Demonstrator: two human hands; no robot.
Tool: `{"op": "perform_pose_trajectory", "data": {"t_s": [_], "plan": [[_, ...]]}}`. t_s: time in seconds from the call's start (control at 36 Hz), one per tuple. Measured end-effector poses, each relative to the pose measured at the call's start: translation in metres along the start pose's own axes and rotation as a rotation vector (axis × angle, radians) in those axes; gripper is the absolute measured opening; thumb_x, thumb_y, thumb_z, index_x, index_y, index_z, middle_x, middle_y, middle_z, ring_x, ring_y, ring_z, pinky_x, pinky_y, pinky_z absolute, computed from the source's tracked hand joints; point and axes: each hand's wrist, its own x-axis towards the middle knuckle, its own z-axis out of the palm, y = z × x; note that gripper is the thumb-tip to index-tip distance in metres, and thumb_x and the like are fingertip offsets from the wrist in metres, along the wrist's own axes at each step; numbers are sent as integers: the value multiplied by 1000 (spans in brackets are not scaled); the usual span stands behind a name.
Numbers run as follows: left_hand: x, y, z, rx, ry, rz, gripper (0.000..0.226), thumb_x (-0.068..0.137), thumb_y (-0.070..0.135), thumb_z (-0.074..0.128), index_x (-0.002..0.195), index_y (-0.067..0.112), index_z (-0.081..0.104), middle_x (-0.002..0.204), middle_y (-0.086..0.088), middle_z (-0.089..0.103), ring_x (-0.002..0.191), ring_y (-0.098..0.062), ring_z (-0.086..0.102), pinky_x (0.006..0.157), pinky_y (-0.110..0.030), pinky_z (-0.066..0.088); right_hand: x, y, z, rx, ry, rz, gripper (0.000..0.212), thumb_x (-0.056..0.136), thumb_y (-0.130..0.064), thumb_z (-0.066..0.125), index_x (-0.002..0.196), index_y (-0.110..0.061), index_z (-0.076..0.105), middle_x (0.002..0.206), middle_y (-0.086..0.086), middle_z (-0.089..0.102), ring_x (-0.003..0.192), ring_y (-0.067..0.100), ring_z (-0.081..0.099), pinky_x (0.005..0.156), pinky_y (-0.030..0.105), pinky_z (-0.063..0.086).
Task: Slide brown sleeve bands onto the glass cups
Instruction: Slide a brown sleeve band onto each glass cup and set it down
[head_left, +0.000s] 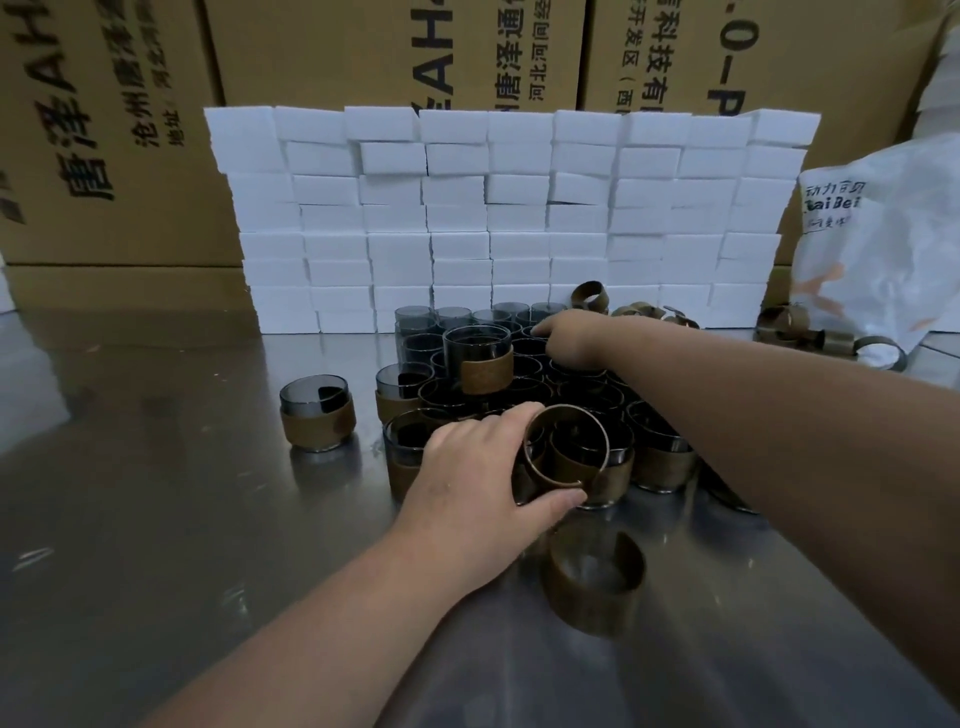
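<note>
Several dark glass cups (524, 358) stand packed together mid-table; those at the front and left wear brown sleeve bands. One banded cup (480, 358) is stacked on top of the cluster. A lone banded cup (317, 413) stands apart at the left. My left hand (483, 467) holds a loose brown band (566, 449) tilted in front of the nearest cups. My right hand (569, 335) reaches into the back rows, fingers down on a bare cup; its grip is hidden. Another band (592, 577) lies on the table near me.
A wall of white boxes (493, 218) rises behind the cups, with cardboard cartons (363, 52) behind it. More loose bands (810, 332) lie at the right beside a white plastic bag (883, 234). The steel tabletop (156, 493) is reflective.
</note>
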Motion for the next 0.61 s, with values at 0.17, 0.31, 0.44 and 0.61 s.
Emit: {"op": "perform_pose_trajectory", "data": {"t_s": [0.17,0.31,0.44,0.61], "plan": [[0,-1,-1,4,12,25,68,74,60,59,133,33,38,120,15,54,110,-6,41,95,-21,18,15,-1,9,-120,-69,54,40,94,-1,36,133,-1,46,138,18,47,125,30,46,106,37,35],[0,0,-1,12,17,31,68,75,60,59,133,33,37,121,13,54,111,-8,41,94,-21,17,25,0,9,-104,-61,34,31,97,-8,34,116,3,55,120,15,56,110,28,53,94,34,40],[1,0,-1,30,14,34,70,75,59,60,135,31,36,122,11,54,113,-11,43,96,-21,16,25,-6,10,-137,19,28,29,97,-12,36,72,-6,49,84,9,50,85,23,45,74,30,34],[1,-1,0,34,14,31,71,75,59,60,136,31,36,121,11,55,112,-11,45,97,-22,17,28,-5,6,-29,209,38,24,97,-12,40,108,1,58,113,18,59,94,29,55,78,32,44]]}}
